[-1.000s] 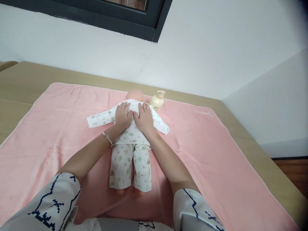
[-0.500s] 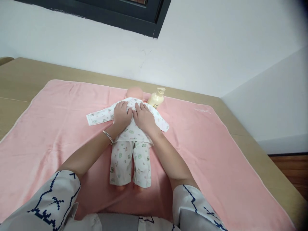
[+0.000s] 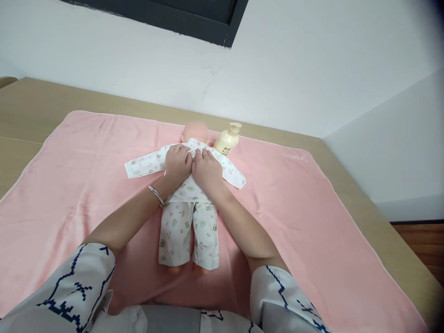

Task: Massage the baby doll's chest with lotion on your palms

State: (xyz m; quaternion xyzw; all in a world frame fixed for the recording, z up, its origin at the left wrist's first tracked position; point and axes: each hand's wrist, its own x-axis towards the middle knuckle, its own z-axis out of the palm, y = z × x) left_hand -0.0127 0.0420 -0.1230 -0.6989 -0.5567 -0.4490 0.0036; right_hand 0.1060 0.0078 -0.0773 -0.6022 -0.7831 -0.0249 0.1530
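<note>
A doll (image 3: 195,132) in a white printed pyjama top (image 3: 189,192) and matching trousers (image 3: 175,233) lies stretched out; no face shows on its round head. My left hand (image 3: 178,163) rests on the left part of the doll's upper body, its fingers slightly bent over the cloth. On the other side my right hand (image 3: 207,171) lies on the top with its fingers extended close together. The two thumbs almost meet at the middle. What lies beneath my palms is hidden. Both sleeves spread outward, and the doll's feet peek out of the trouser legs.
A cream pump bottle (image 3: 227,140) stands beside the doll's head, to its right. Under everything spreads a pink blanket (image 3: 294,222) on a wooden table (image 3: 45,99). Behind rises a white wall (image 3: 277,69) with a dark frame (image 3: 194,23).
The fingers of my right hand have drawn closer together on the doll's top, and both hands have shifted slightly. The camera view has moved a little; doll and bottle stay in place.
</note>
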